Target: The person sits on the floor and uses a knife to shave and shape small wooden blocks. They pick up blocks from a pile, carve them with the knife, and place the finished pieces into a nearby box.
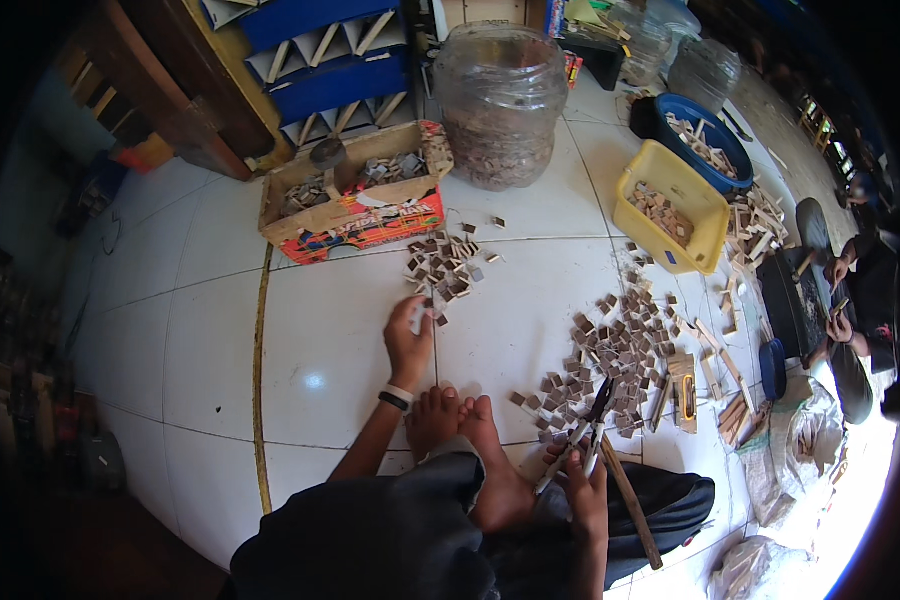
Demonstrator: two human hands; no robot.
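Left hand [408,345]: fingers pinching a small wooden piece [420,315] on the tiled floor [220,330], just below a scattered pile [445,265]. Right hand [582,485]: fingers closed around pliers [585,430], near the lap.

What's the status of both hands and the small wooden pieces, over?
Left hand fingers pinching a small pale wooden piece beside the scattered pile of wooden tiles. Right hand shut on long metal pliers. White tiled floor between them bare.

Daylight glare lower right – blown out; left side dim, perhaps blurred; fisheye bends edges, dark corners.
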